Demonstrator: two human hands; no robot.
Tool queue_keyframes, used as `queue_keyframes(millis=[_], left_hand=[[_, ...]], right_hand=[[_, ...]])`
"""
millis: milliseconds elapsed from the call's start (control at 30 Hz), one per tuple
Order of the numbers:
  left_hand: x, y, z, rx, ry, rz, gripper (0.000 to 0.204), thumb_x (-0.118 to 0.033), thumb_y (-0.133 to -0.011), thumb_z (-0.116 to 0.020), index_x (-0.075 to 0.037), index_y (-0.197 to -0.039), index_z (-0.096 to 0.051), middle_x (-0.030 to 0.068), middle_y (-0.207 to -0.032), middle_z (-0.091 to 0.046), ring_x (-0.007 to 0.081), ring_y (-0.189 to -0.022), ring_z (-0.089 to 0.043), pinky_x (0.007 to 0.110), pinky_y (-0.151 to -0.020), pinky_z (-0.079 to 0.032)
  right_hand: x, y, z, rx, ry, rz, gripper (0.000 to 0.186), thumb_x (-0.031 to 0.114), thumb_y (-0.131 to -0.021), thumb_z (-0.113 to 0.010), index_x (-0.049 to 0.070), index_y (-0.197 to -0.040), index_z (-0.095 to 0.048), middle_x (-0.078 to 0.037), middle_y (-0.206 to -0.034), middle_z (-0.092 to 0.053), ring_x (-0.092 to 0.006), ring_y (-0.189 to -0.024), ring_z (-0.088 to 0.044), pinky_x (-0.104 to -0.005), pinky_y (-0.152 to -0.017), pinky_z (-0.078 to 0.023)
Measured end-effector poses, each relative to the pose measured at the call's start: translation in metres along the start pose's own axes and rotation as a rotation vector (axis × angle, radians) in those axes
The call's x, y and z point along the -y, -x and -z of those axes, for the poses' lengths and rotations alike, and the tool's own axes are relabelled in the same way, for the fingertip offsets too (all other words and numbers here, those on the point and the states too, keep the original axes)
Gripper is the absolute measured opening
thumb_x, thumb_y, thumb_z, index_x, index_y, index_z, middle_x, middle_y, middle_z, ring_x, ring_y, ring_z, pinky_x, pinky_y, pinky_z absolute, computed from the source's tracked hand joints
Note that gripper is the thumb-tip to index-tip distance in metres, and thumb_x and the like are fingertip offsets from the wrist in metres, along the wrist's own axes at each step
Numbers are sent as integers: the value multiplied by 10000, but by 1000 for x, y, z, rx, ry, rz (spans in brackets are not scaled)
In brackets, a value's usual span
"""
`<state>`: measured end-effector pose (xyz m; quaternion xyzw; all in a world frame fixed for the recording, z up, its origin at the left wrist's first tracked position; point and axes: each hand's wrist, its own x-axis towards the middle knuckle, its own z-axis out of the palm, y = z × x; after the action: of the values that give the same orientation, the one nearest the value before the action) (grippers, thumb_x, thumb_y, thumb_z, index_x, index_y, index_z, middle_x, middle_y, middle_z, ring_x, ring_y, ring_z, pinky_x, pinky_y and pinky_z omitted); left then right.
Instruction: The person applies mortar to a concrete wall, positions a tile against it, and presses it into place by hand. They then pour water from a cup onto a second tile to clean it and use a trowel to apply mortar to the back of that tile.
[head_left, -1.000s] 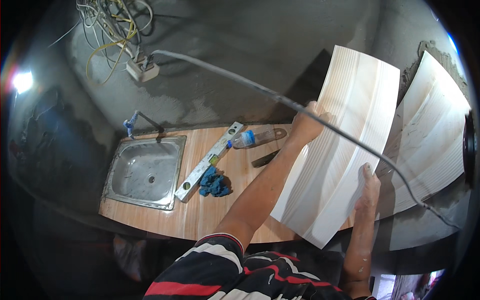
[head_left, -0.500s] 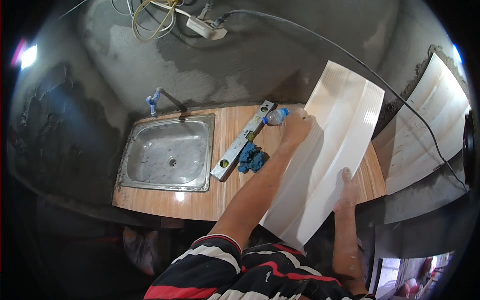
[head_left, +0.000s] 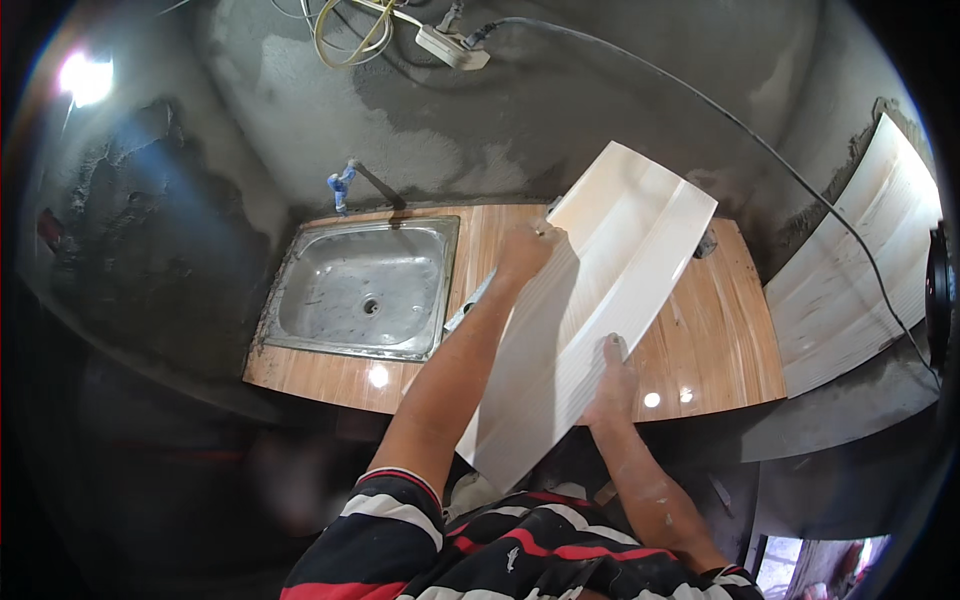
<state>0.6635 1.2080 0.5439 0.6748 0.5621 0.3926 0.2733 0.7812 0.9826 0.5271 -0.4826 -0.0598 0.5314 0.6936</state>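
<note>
A long cream wall tile (head_left: 600,260) with ribbed bands is held tilted above the wood-patterned counter (head_left: 715,340). Closed around its far left edge is my left hand (head_left: 527,252). My right hand (head_left: 610,388) grips the near right edge, thumb lying on the face and fingers hidden beneath. A spirit level (head_left: 468,308) lies on the counter, mostly covered by my left forearm and the tile. The tile's lower corner reaches close to my striped shirt.
A steel sink (head_left: 452,285) is set into the counter's left part. Behind it, a blue-handled tap (head_left: 341,185) sticks out from the plastered wall. A cable (head_left: 690,97) runs from a power strip (head_left: 450,46) across to the right. Another tile panel (head_left: 850,280) covers the right wall.
The tile has moved left along the counter in both hands. It now hides the bottle and blue cloth and most of the level, while more counter shows at right.
</note>
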Motion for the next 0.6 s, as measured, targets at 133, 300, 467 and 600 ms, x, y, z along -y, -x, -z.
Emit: queue_keyframes(millis=[133,300,467,600], left_hand=[[23,6,29,-48,-71,-47,359,-379,-863,-727,-28,-937,-745,211,-857,-724,334,-812,-705,414,-752,-521],[70,9,68,-31,-131,-25,360,-382,-864,-729,-30,-932,-752,207,-850,-723,335,-786,-698,416,-738,-523],[130,3,119,2,-209,-31,389,-411,-839,-744,-45,-969,-763,211,-928,-734,371,-858,-705,443,-765,-531],[165,7,154,33,-112,53,366,-406,-843,-737,-53,-937,-760,198,-906,-736,346,-849,-712,435,-755,-528]], right_hand=[[-35,3,-12,61,29,-1,363,246,-1015,-599,-45,-1230,-568,-121,-1094,-643,-215,-967,-650,-365,-848,-546],[-72,15,-35,111,82,-30,377,284,-1022,-597,-52,-1192,-600,-93,-1050,-663,-185,-968,-637,-333,-853,-527],[-129,24,-59,238,328,-4,433,312,-1037,-581,-98,-1173,-614,-106,-1048,-677,-149,-956,-627,-292,-854,-504],[-167,36,-83,295,411,26,494,343,-1033,-586,-130,-1163,-635,-131,-1042,-695,-159,-964,-627,-300,-845,-499]])
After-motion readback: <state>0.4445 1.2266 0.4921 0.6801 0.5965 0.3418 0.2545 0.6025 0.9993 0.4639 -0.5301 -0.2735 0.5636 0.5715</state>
